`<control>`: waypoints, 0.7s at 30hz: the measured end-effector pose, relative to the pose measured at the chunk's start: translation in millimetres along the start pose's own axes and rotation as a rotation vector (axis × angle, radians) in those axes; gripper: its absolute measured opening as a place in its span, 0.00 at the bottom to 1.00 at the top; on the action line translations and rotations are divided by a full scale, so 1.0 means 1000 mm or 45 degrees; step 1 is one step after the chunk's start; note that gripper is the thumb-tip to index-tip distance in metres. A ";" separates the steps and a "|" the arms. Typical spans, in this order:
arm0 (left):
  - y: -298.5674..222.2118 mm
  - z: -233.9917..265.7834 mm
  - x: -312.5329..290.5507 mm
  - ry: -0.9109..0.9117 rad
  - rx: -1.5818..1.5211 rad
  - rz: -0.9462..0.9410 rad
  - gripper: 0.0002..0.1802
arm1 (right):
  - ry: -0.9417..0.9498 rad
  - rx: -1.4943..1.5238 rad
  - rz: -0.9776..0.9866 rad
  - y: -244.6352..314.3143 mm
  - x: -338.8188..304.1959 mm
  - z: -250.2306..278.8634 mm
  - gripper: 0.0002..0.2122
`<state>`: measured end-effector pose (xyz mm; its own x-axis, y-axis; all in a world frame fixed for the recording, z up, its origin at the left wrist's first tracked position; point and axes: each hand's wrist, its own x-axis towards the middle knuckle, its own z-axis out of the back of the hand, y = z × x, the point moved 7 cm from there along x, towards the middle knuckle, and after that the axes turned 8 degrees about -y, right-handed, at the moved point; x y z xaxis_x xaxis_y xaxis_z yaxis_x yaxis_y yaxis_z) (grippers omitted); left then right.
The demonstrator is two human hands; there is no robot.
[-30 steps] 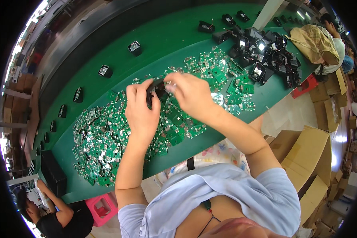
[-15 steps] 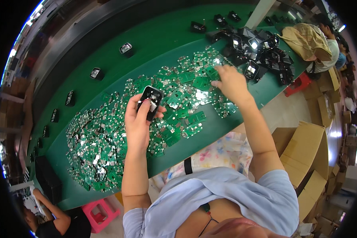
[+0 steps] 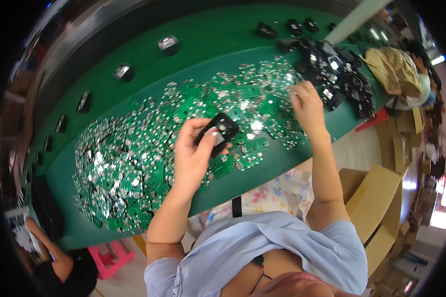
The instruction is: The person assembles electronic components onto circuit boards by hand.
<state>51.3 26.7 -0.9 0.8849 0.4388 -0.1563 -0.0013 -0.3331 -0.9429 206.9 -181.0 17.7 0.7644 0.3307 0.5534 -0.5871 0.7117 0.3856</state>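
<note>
My left hand (image 3: 193,148) is closed round a black plastic housing (image 3: 226,124), its thumb laid across the open side, where small parts show. It holds the housing over a wide spread of loose green circuit boards (image 3: 134,173). My right hand (image 3: 308,108) is over the right end of the boards, close to a heap of black housings (image 3: 338,64). Its fingers are bent toward the thumb in a pinch; whatever lies between the fingertips is too small and blurred to name.
Along the green belt (image 3: 143,49) beyond the worktable (image 3: 223,188) stand spaced black housings (image 3: 124,73). A pale post (image 3: 357,22) rises behind the heap. Open cardboard boxes (image 3: 374,198) are at my right. Pink stool (image 3: 111,260) and a person sit at lower left; others are far right.
My left hand has shifted right with the housing, which is now tilted. My right hand has moved right, its fingers drawn in. The view has turned slightly.
</note>
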 end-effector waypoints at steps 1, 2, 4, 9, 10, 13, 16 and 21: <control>0.000 -0.002 0.000 0.010 -0.019 0.000 0.08 | 0.016 0.040 -0.077 0.001 -0.001 0.002 0.06; 0.001 -0.001 0.001 0.014 -0.026 -0.002 0.08 | 0.024 0.357 -0.290 0.001 -0.005 -0.001 0.07; 0.006 -0.001 0.004 0.010 -0.035 -0.010 0.08 | -0.005 1.007 -0.575 0.018 -0.014 -0.005 0.08; 0.009 0.009 0.007 -0.062 -0.025 -0.019 0.08 | 0.125 1.370 -0.551 0.093 -0.030 0.003 0.15; 0.010 0.011 0.008 -0.073 -0.019 -0.018 0.08 | 0.130 1.470 -0.529 0.104 -0.033 0.004 0.17; 0.012 0.013 0.008 -0.097 -0.031 -0.035 0.07 | 0.271 1.536 -0.523 0.123 -0.045 0.001 0.20; 0.008 0.010 0.007 -0.089 0.033 -0.101 0.08 | 0.370 1.594 -0.535 0.131 -0.045 -0.005 0.19; 0.013 0.008 0.006 -0.083 0.004 -0.068 0.08 | 0.408 1.594 -0.572 0.134 -0.045 -0.009 0.19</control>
<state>52.7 31.9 -16.3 0.8515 0.5094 -0.1248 0.0432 -0.3053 -0.9513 96.4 -94.5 37.8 0.8785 0.4715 0.0774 0.0101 -0.1802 0.9836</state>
